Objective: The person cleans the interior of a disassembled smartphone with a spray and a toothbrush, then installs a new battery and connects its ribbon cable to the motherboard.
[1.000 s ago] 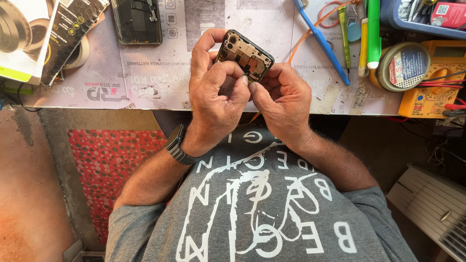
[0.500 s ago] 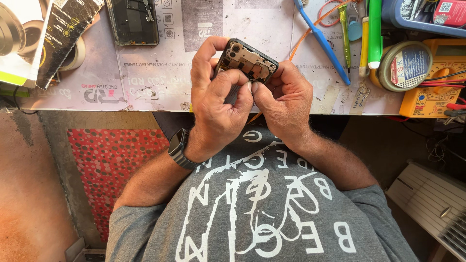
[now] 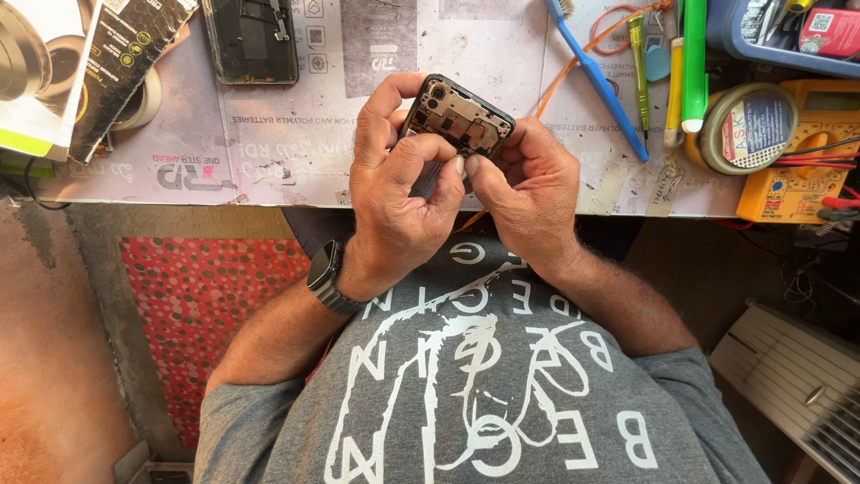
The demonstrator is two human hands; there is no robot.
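Left hand (image 3: 399, 193) and right hand (image 3: 528, 184) are raised over the table (image 3: 296, 152) edge, both grasping the opened phone (image 3: 457, 116). Thumbs meet at its lower edge; fingers curl behind it.

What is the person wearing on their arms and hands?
Both hands are bare, no gloves or rings that show. The left hand has a dark wristwatch with a metal link band on its wrist. The right hand has nothing on its wrist. Both forearms are uncovered; the grey T-shirt with white print has short sleeves.
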